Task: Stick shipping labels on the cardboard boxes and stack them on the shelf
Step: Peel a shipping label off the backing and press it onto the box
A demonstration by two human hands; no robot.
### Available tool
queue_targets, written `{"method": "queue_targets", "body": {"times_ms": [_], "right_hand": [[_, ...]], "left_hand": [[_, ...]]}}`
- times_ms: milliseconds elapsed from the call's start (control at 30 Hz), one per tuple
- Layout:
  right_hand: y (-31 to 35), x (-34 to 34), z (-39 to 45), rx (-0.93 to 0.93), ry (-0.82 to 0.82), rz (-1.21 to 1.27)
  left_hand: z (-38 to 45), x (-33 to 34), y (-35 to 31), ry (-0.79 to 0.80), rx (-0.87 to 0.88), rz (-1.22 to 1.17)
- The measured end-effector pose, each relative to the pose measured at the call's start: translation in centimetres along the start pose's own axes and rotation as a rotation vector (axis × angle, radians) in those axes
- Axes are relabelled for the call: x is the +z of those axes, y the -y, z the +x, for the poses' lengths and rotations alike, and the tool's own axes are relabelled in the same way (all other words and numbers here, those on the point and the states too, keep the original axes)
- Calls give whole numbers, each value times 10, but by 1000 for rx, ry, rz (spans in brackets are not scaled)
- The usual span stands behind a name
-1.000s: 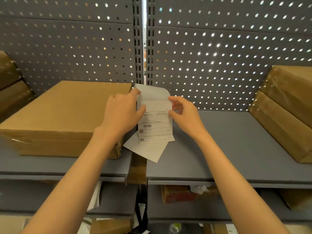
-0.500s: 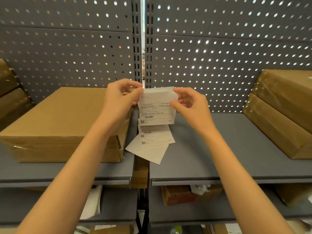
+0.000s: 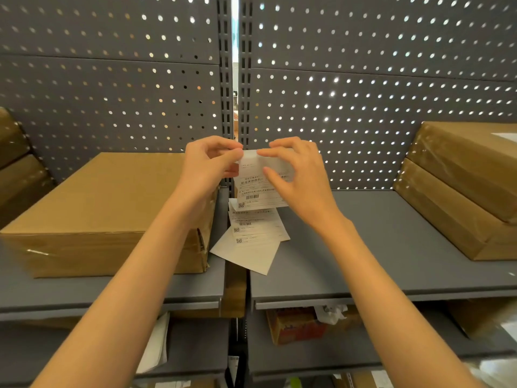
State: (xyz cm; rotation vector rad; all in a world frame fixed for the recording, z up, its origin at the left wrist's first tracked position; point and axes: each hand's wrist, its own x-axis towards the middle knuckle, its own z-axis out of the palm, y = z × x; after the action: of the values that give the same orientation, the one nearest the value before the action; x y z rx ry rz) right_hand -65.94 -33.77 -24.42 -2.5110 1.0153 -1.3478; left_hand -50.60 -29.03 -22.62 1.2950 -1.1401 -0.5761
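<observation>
A cardboard box (image 3: 103, 208) sits on the left shelf (image 3: 112, 292). Beside it, the left hand (image 3: 207, 166) and right hand (image 3: 299, 175) pinch the top edge of a shipping label (image 3: 257, 186) above loose labels (image 3: 251, 233). Stacked boxes (image 3: 461, 186) stand far right.

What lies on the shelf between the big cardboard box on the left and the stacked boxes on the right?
In the head view, loose label sheets lie beside the big cardboard box; from there to the stacked boxes, bare grey shelf.

1. Grey perforated back panels (image 3: 363, 107) fill the view from 9 to 3 o'clock, light glinting through the holes.
2. Slotted uprights (image 3: 225, 79) at 12 o'clock flank a bright gap.
3. Grey metal shelves (image 3: 391, 247) run below.
</observation>
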Motion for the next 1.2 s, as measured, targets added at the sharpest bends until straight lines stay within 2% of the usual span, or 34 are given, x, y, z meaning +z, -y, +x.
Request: {"method": "queue_targets", "body": {"times_ms": [600, 967, 1200], "right_hand": [[3, 15, 9, -50, -40, 24], [1, 21, 10, -112, -137, 57], [0, 21, 11, -141, -137, 56]], "left_hand": [[6, -2, -2, 119, -28, -44], [13, -3, -4, 105, -132, -113], [15, -2, -3, 94, -125, -89]]}}
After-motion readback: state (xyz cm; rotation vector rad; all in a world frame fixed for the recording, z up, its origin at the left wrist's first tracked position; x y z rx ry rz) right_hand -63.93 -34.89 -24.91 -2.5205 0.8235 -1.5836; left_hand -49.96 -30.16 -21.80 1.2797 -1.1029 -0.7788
